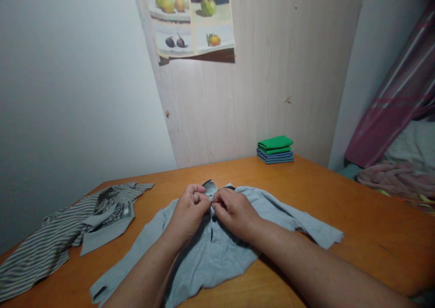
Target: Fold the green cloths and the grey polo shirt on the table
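Observation:
A light grey-blue long-sleeved shirt (204,267) lies spread on the table, its collar toward the wall and its sleeves out to both sides. My left hand (190,210) pinches the front placket just below the collar. Close against it, my right hand (234,208) also pinches the placket, and the fingertips of both hands nearly meet. Whatever small part sits between the fingertips is hidden. A dark button (214,218) shows on the placket right below the hands. The collar (210,187) stands up a little and has a dark inner edge.
On the left of the orange-brown table (360,262) lies a crumpled striped shirt (84,217) with a grey collar. Folded green and blue cloths (275,149) are stacked at the back near the wall. A fruit poster (193,20) hangs above. Pinkish fabric (394,181) lies beyond the right edge.

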The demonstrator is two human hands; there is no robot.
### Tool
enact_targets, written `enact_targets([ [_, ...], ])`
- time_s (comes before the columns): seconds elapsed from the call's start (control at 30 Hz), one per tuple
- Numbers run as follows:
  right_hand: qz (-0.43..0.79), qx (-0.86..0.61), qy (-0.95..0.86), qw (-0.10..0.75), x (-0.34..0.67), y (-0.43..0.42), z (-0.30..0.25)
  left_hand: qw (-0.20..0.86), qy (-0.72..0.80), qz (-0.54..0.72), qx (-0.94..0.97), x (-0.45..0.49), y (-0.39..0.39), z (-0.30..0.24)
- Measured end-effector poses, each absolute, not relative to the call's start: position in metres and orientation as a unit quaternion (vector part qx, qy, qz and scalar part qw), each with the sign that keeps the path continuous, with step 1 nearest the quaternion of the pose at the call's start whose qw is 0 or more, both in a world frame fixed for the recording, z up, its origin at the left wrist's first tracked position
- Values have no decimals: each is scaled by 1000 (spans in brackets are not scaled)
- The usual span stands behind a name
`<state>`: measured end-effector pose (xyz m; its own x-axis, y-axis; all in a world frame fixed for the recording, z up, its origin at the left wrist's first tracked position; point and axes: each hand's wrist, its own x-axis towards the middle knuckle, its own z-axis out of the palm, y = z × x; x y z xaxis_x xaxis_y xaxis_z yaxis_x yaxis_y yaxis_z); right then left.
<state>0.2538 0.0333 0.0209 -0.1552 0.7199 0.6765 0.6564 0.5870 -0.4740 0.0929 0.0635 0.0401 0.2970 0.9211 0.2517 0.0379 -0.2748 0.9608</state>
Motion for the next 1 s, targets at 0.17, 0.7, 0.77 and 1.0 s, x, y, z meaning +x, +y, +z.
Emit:
enact_targets([
  [0.17,64,-447,-747,488,253,34,20,476,371,468,645,93,64,41],
  [0.7,495,-382,-520,581,245,41,21,508,353,475,625,91,61,47],
  [0.77,509,-379,-512,579,246,40,22,510,349,475,626,91,61,48],
  [1.0,506,-373,-517,581,245,40,24,509,338,463,642,92,59,50],
])
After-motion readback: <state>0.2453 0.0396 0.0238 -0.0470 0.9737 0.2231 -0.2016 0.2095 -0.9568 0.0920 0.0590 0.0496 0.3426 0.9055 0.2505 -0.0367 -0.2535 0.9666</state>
